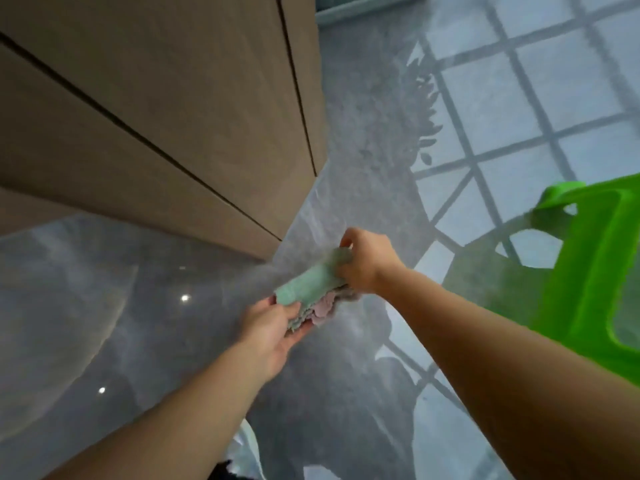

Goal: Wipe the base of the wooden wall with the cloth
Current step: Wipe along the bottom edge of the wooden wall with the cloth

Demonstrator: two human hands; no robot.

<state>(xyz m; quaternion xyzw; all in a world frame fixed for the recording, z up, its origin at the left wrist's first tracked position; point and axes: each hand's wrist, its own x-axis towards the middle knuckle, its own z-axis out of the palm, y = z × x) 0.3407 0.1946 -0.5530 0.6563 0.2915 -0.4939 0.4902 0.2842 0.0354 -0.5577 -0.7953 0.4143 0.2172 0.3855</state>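
A folded cloth [311, 287], mint green with a pink layer underneath, is stretched between both hands above the glossy grey floor. My left hand [273, 329] pinches its near end from below. My right hand [367, 259] grips its far end, fingers curled over it. The wooden wall [173, 109], light brown panels with dark grooves, fills the upper left. Its base [270, 244] meets the floor just left of the cloth, a short gap away from my right hand.
A bright green plastic stool [595, 271] stands at the right, close to my right forearm. The polished floor [104, 323] reflects a window grid and a plant. A pale skirting edge [349, 10] runs along the top.
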